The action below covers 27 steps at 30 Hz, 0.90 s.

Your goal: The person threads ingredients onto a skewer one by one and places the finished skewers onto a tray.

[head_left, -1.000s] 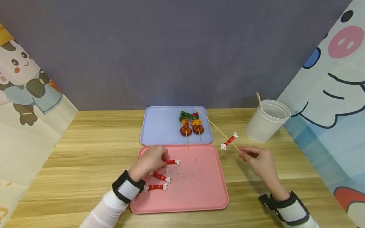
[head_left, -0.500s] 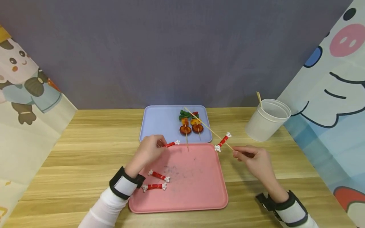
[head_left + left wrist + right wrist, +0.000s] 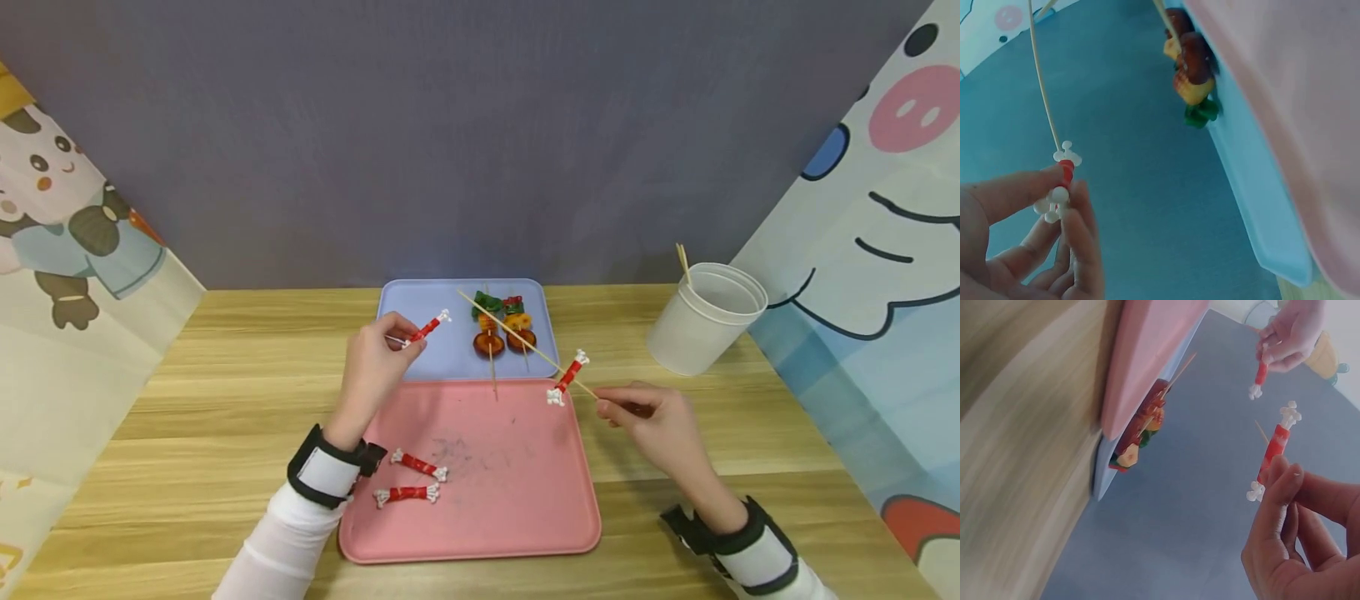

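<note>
In the head view my left hand (image 3: 375, 362) pinches a red toy bone with white knobbed ends (image 3: 428, 327) above the blue tray's left part. The left wrist view shows this red bone (image 3: 1067, 173) between thumb and fingers. My right hand (image 3: 652, 421) pinches the lower end of a thin wooden skewer (image 3: 536, 351), whose tip points up and left. Threaded on it near the fingers is a second red bone (image 3: 569, 377), seen also in the right wrist view as a red bone (image 3: 1274, 449). The held bone and the skewer tip are apart.
Two more red bones (image 3: 418, 465) lie on the left of a pink tray (image 3: 525, 508). Behind it, a blue tray (image 3: 442, 358) bears two skewers of toy food (image 3: 488, 343). A white tub (image 3: 693, 333) with several sticks stands at the back right.
The left hand has lifted a red bone off the pink tray and carried it up and away from me. The right hand has shifted left, bringing the skewer with it.
</note>
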{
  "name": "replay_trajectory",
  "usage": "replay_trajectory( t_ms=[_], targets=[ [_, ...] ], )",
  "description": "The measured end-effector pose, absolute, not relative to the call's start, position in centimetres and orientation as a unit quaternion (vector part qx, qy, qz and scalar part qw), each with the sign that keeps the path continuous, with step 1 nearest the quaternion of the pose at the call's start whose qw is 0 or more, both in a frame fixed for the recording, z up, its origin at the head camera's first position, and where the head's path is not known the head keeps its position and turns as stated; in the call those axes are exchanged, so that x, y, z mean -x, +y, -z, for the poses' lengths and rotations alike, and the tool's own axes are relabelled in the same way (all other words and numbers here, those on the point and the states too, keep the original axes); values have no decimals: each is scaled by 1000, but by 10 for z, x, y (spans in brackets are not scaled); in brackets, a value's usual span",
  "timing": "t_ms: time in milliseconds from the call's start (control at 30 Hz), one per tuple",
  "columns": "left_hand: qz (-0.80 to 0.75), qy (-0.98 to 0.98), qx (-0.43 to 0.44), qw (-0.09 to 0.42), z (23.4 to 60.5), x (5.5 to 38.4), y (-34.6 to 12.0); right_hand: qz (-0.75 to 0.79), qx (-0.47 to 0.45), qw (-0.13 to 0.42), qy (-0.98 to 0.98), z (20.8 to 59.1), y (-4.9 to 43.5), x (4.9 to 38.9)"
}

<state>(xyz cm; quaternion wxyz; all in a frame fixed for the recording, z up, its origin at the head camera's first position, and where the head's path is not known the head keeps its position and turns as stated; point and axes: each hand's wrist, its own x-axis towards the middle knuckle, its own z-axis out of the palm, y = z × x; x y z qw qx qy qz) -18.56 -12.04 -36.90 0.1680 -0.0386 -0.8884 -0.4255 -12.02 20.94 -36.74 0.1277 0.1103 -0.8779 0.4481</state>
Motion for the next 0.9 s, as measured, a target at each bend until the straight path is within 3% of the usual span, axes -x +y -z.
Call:
replay_trajectory(
  t_ms=[300,900],
  targets=[
    [457,-860,6,227,360,197,-121,-460,-121,126,-871,373,209,120],
    [490,-834,-25,253,346,207,-117,-461,-130,114,-870,374,204,122]
  ],
)
